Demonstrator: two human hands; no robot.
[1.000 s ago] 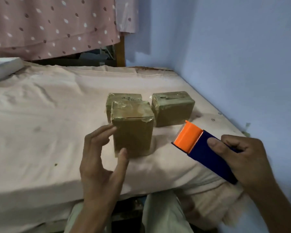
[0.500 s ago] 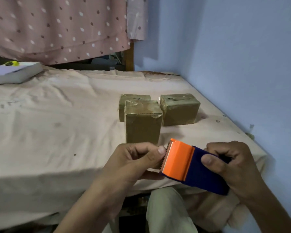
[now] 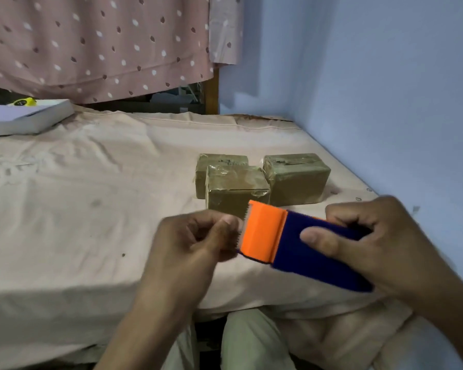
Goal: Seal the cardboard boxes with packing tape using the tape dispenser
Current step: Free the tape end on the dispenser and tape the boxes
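Right hand (image 3: 390,249) grips a blue-and-orange tape dispenser (image 3: 292,244); left hand (image 3: 195,241) pinches at its serrated edge, near three taped boxes (image 3: 235,190).

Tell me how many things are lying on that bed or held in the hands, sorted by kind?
Tape-wrapped brown cardboard boxes: 3
Blue tape dispenser with an orange blade guard: 1
Flat white box: 1
Small yellow object, half hidden behind it: 1
Total: 6

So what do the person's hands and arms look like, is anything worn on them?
Both are bare. The left hand and right hand show no gloves, rings or watch, and no sleeves cover the forearms as far as the picture reaches.
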